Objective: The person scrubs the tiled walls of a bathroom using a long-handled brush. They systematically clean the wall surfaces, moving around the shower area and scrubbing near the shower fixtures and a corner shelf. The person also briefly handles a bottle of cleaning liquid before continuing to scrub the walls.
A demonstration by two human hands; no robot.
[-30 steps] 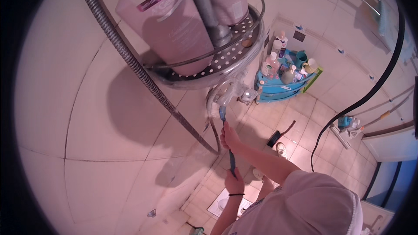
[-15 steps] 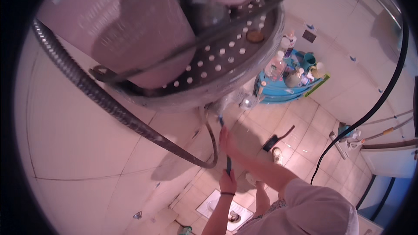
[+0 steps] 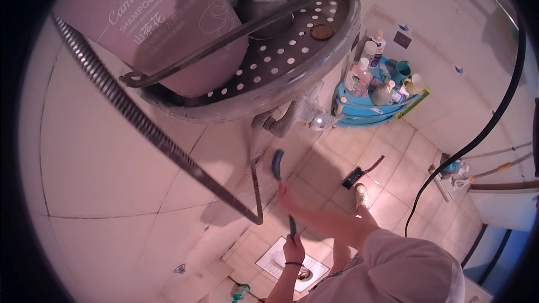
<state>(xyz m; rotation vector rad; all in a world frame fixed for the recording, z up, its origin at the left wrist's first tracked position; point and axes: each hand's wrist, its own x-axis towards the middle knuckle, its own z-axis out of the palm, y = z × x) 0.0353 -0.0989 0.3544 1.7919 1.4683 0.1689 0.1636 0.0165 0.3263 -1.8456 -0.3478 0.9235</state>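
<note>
A long thin tool with a dark handle and a blue, curved end (image 3: 277,164) slants up beside the tiled wall. My left hand (image 3: 295,248), with a dark band at the wrist, is closed round the lower part of the handle. Higher up, my right hand (image 3: 287,196) grips the same tool just below its blue end; its fingers are small and slightly blurred. The blue end sits below the metal tap (image 3: 283,123) and apart from it. A shower hose (image 3: 135,126) hangs in a loop to the left of my hands.
A perforated metal shelf (image 3: 261,73) holding a large pink shampoo bottle (image 3: 151,28) fills the top. Several bottles crowd a blue corner rack (image 3: 365,113). On the floor are a black brush (image 3: 353,177) and a squat toilet (image 3: 266,262). A black cable (image 3: 477,148) hangs at right.
The tool's blue end has moved left and now shows broader, away from the tap. My right hand has come slightly down and left. The whole view has shifted a little.
</note>
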